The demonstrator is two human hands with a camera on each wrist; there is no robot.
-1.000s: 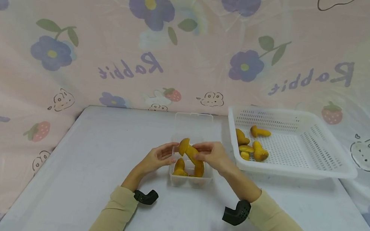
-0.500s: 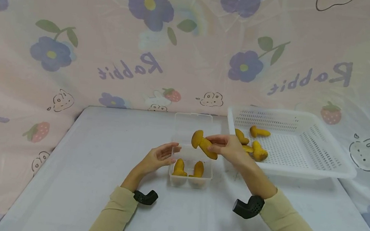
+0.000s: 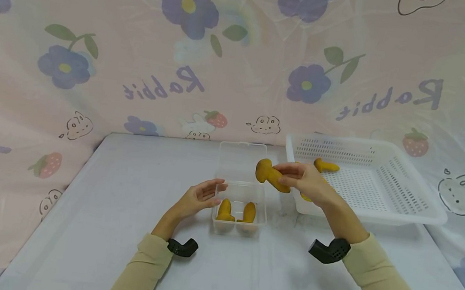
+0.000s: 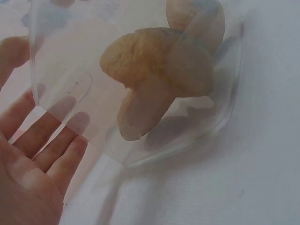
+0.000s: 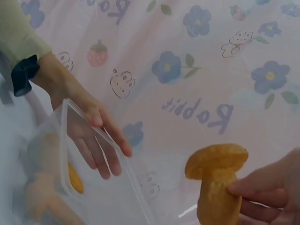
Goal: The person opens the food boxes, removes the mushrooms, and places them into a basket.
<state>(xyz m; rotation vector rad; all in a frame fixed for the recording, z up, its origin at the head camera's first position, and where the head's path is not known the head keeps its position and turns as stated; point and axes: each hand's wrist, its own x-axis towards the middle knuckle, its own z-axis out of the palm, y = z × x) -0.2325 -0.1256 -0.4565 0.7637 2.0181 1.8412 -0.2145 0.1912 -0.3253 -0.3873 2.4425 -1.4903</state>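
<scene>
In the head view, my right hand pinches a yellow-brown mushroom by its stem, cap toward the left. It is held up between a clear plastic box and a white basket. The right wrist view shows the thumb on the stem of that mushroom. My left hand rests with extended fingers against the box's left side; in the left wrist view those fingers show partly through the clear wall. Inside the box, a left mushroom and a right mushroom lie caps toward the front.
The box's clear lid stands open behind it. One mushroom shows inside the basket; others there are mostly hidden behind my right hand. A printed curtain hangs along the back edge of the white table.
My right hand has lifted the mushroom out from over the box and carried it right and back, toward the basket. The left hand has stayed at the box's side.
</scene>
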